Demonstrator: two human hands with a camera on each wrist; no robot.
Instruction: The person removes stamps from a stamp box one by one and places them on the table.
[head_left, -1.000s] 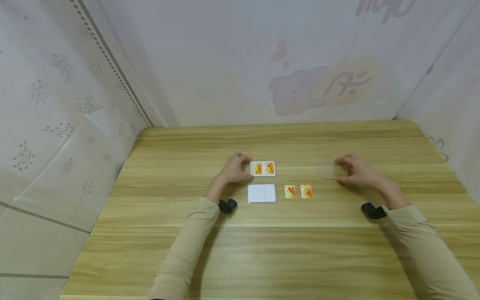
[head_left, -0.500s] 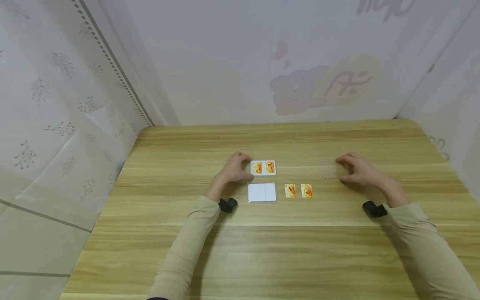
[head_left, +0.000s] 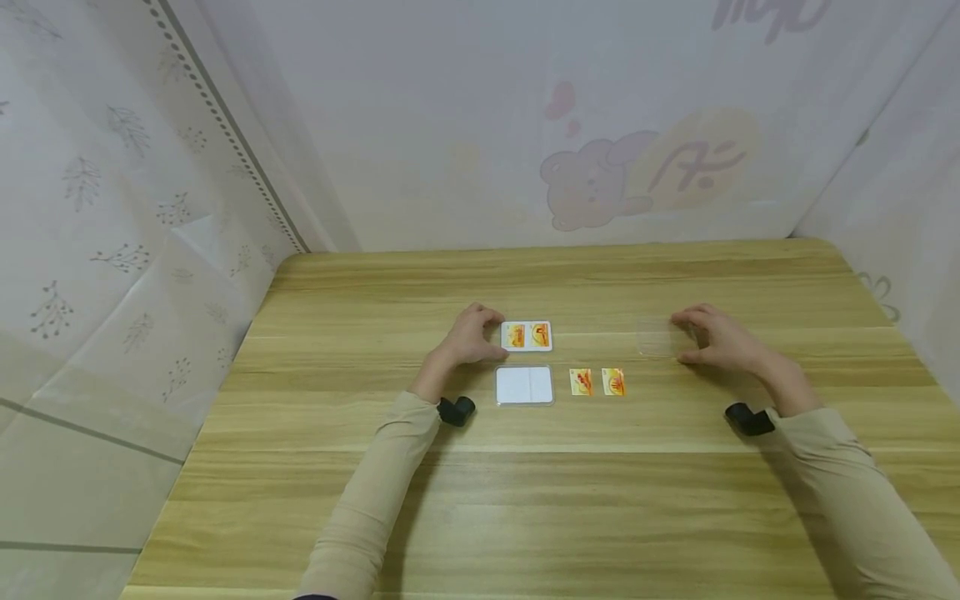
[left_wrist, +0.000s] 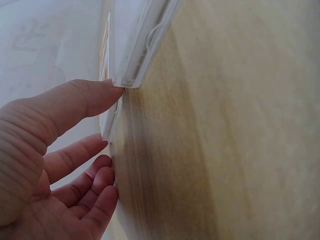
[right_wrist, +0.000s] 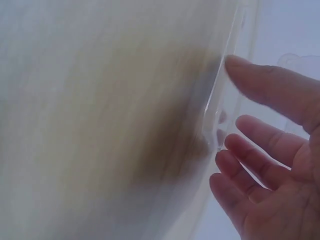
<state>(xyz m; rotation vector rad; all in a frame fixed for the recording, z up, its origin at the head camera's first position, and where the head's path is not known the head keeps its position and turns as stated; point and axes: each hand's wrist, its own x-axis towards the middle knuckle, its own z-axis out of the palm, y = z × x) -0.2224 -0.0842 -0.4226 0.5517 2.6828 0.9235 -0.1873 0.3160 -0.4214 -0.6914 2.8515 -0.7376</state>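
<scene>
With two orange cards (head_left: 597, 382) loose at 3 o'clock of the white tray (head_left: 523, 385), little seems done: the card tray (head_left: 526, 336) is touched by the relaxed left hand (head_left: 468, 335), the clear lid (head_left: 660, 340) by the loose-fingered right hand (head_left: 718, 338).

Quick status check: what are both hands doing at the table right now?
Left hand touches the printed card tray. Right hand at clear lid. Nothing between.

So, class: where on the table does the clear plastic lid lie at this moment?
In the head view the clear plastic lid lies right of centre on the table, at the right hand fingertips, right of the loose orange cards.
</scene>
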